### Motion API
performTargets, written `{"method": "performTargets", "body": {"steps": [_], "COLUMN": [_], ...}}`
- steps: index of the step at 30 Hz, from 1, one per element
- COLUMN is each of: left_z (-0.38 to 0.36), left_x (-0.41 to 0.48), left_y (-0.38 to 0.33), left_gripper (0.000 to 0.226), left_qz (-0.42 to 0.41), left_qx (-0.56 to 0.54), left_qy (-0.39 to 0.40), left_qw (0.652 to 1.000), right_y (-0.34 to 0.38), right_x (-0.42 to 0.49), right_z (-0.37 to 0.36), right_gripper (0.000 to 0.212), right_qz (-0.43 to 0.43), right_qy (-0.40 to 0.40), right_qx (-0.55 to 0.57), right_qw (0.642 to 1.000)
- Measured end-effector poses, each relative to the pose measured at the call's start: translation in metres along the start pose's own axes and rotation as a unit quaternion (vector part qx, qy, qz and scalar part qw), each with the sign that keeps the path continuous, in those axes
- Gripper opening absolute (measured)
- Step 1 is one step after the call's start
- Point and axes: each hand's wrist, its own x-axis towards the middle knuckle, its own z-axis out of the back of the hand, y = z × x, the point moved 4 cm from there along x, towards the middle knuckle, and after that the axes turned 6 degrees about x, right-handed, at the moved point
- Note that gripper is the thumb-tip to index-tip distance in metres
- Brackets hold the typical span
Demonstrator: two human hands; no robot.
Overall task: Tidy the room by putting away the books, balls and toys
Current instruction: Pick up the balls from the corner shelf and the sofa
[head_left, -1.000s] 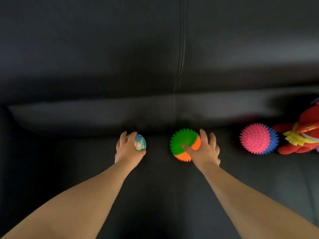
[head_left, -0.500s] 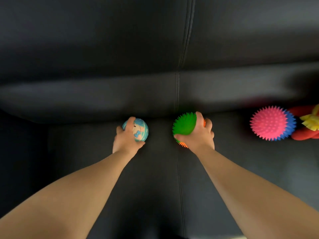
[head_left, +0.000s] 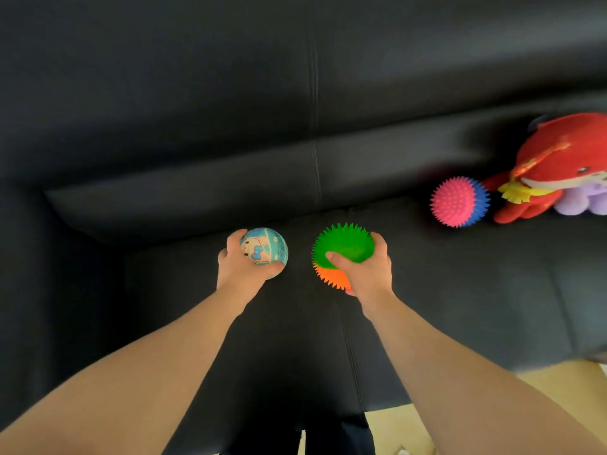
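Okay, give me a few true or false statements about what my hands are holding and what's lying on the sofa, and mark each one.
1. The left hand grips a blue cartoon ball. True.
2. The right hand grips a green and orange spiky ball. True.
3. The pink and blue spiky ball lies on the black sofa, touched by neither hand. True.
4. The pink and blue spiky ball lies left of both hands. False: it lies to their right, near the red plush toy.
5. The red plush toy sits on the floor. False: it sits on the sofa seat.
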Motion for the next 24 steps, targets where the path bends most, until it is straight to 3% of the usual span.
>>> {"method": "performTargets", "body": {"steps": [5, 9, 15, 19, 24], "left_z": [0.030, 0.045, 0.024, -0.019, -0.079], "left_x": [-0.056, -0.121, -0.229, -0.322, -0.439], "left_y": [-0.031, -0.061, -0.101, -0.109, -0.069], "left_gripper": [0.079, 0.063, 0.050, 0.048, 0.043], "left_qz": [-0.014, -0.021, -0.011, -0.064, -0.094], "left_qx": [-0.143, -0.220, -0.181, -0.068, 0.047], "left_qy": [0.082, 0.199, 0.370, 0.450, 0.555], "left_qw": [0.986, 0.955, 0.911, 0.888, 0.825], "right_y": [0.019, 0.016, -0.024, -0.076, -0.164], "right_x": [-0.082, -0.161, -0.279, -0.361, -0.469], "right_z": [0.031, 0.073, 0.155, 0.203, 0.231], "right_gripper": [0.089, 0.072, 0.057, 0.067, 0.024], "right_qz": [0.020, 0.010, 0.011, 0.039, 0.078], "right_qy": [-0.057, -0.108, -0.171, -0.222, -0.316], "right_qx": [0.144, 0.326, 0.574, 0.665, 0.752], "right_qw": [0.988, 0.939, 0.800, 0.712, 0.574]}}
